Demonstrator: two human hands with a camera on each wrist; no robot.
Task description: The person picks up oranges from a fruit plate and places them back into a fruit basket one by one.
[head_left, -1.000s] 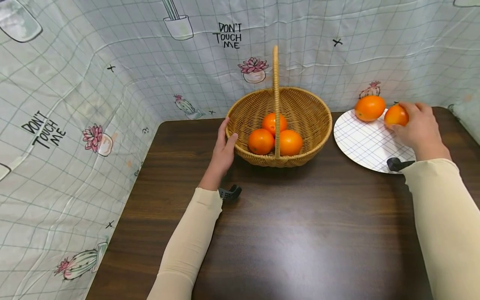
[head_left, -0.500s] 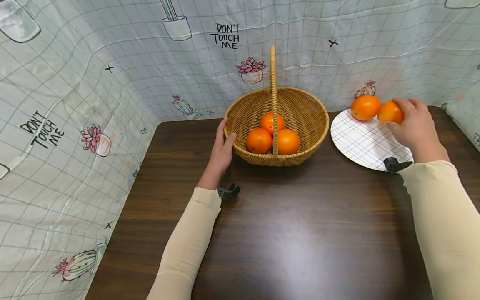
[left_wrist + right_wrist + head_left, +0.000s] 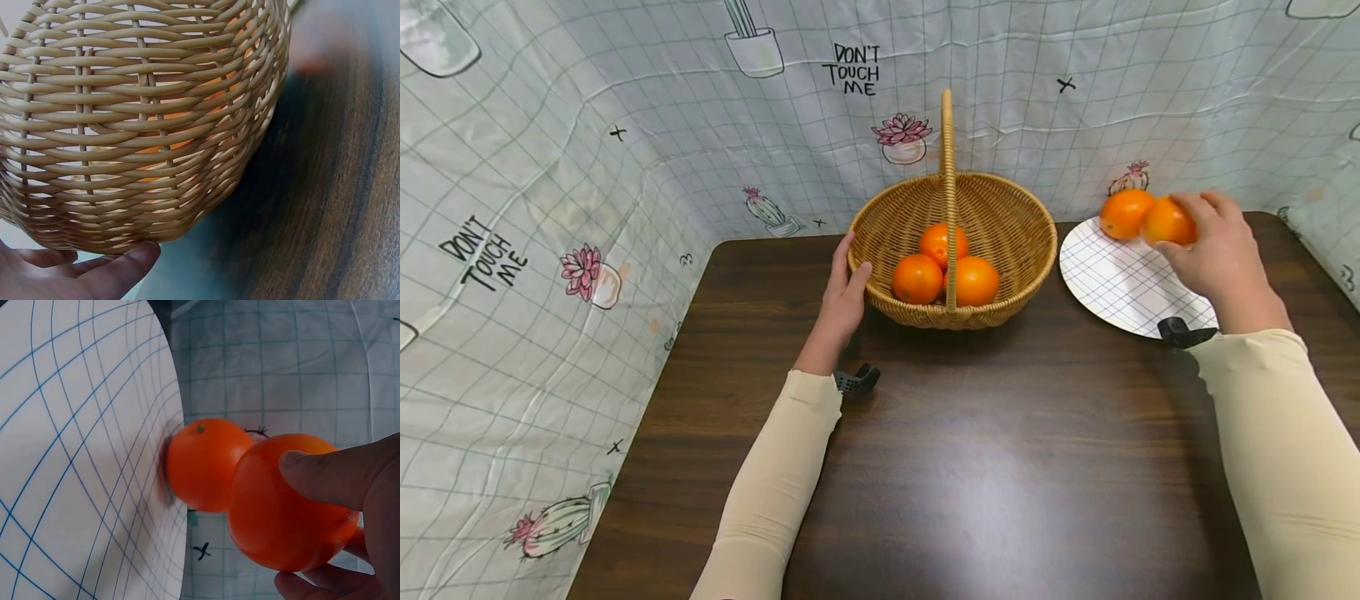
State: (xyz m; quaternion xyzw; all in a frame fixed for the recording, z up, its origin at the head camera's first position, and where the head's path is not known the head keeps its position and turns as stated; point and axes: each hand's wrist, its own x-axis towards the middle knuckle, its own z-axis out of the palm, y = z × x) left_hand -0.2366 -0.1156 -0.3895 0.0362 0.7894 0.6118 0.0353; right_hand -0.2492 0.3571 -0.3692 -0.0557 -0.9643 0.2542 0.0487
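Observation:
My left hand (image 3: 842, 298) rests against the left side of a wicker basket (image 3: 1026, 275), fingers and thumb extended along its outer wall. From the left wrist, the fingertips touch the weave (image 3: 125, 125). Three oranges lie inside the basket, among them a front-left orange (image 3: 917, 279); an upright handle crosses in front of them. My right hand (image 3: 1225, 254) holds another orange (image 3: 1168, 222) above a round white plate (image 3: 1120, 279) with blue grid lines. Seen from the right wrist, thumb and fingers grip this orange (image 3: 275, 512). One further orange (image 3: 1125, 214) sits at the plate's back edge, partly behind the held one.
A dark wooden table (image 3: 970, 450) carries the basket at back centre and the plate at back right. Patterned cloth (image 3: 700, 117) hangs right behind both and along the left side. The basket's arched handle (image 3: 947, 133) rises high above its rim.
My right hand has lifted the orange it grips off the plate and carried it left, now overlapping the other orange in view. My left hand and the basket stay in place.

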